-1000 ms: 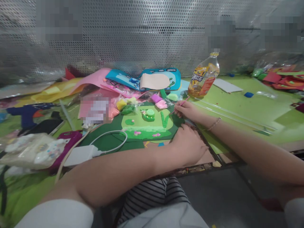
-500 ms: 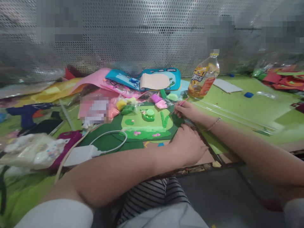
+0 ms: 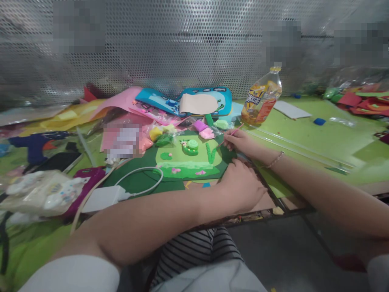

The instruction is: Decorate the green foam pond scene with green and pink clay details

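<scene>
Dark-green paper picture with a pale-green panel and raised clay shapes [image 3: 179,158] lies flat on the green-covered table [image 3: 337,150], just in front of you. From your left, you have a printed, whitish plastic pouch [image 3: 45,190] beside a flat magenta case [image 3: 88,178], then a white box-shaped charger [image 3: 103,198] whose cable loops over onto dark-green paper at the picture's lower left. On the panel you have a flat green clay lily pad [image 3: 165,156], then a green clay snail with a coiled shell [image 3: 192,146], then a bumpy green clay V [image 3: 209,152]. Your right hand [image 3: 238,141] pinches a thin pink stick [image 3: 234,130], its tip at the V's right arm; you cannot tell from here whether it touches. Nearer you, your left hand [image 3: 243,184] rests back-up over the picture's lower right edge; its fingers are mostly hidden, so whether they grip is unclear. Farther right stand a clear, yellow-labelled plastic bottle [image 3: 259,101] and long transparent rods [image 3: 299,148]. You seem to be texturing the V; the next move probably calls for light, short presses along that arm, with your left hand steadying the sheet.
</scene>
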Demonstrator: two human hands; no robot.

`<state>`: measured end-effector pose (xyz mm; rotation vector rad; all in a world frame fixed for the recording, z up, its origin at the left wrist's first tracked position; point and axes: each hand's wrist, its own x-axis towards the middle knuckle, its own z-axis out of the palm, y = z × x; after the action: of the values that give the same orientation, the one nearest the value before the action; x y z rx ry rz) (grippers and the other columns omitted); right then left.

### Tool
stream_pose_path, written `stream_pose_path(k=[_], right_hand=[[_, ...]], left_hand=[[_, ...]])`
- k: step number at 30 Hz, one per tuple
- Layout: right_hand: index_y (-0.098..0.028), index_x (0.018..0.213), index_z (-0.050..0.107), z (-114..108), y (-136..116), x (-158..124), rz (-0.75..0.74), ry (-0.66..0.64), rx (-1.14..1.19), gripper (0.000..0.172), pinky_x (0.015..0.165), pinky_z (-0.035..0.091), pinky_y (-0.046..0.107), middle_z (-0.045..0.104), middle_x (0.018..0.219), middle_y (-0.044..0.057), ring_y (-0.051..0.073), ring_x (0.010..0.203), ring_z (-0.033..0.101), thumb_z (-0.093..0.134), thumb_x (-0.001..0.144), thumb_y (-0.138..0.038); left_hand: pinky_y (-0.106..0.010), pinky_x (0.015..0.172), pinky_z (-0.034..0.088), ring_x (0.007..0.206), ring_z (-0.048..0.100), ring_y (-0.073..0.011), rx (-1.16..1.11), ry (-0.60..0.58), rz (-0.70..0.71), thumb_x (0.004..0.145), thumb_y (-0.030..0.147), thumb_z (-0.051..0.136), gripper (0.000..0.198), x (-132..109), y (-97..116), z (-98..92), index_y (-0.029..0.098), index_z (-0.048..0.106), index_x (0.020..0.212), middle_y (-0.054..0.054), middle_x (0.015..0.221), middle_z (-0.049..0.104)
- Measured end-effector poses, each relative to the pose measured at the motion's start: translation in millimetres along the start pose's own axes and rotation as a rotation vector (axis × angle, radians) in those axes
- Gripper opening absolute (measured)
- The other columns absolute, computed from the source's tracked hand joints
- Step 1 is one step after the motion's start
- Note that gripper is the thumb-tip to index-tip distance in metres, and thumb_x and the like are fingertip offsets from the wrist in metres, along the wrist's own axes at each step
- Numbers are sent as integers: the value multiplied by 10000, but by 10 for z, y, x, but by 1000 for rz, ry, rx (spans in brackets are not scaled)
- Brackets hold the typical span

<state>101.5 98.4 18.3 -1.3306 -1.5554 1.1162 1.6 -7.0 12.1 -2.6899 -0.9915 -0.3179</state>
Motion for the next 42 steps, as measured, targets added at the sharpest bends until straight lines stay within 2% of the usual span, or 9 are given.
stream_pose_path(k=[5,13,20,24,33,42], right_hand=[[-201,632,489,11,46,22,-3,-66,-5,199,461,414,197,545,552,-42,69,450,468,525,828,-189],[-196,636,504,6,60,42,-20,-111,16,175,458,415,196,550,557,-41,68,449,468,542,806,-184],[-203,637,507,20,43,36,-12,-126,24,178,477,419,215,555,562,-42,76,449,461,548,809,-209],[-203,644,498,21,68,41,-9,-134,8,176,468,416,204,553,570,-38,73,452,458,563,800,-249],[-201,652,507,29,57,2,-22,-194,52,154,474,434,210,571,582,-32,77,463,472,540,796,-243],[-199,671,522,16,77,0,-42,-266,78,132,482,432,217,584,595,-34,79,471,487,560,784,-256]], left_hand=[[-351,680,389,837,542,-282,3,0,-3,892,495,369,522,3,2,8,50,618,1004,-189,928,610],[-364,699,394,835,545,-292,9,25,5,874,502,407,517,5,4,35,46,632,969,-191,899,618],[-375,726,392,844,547,-291,19,2,4,885,505,387,526,9,8,21,51,633,985,-187,895,620],[-370,725,391,857,545,-291,20,-32,11,880,511,396,531,19,8,6,52,635,1002,-198,925,621],[-359,689,398,824,545,-280,15,29,2,874,504,404,521,9,9,48,50,636,987,-195,915,624],[-365,699,400,844,545,-286,10,5,28,884,479,399,500,8,1,13,51,637,988,-191,916,621]])
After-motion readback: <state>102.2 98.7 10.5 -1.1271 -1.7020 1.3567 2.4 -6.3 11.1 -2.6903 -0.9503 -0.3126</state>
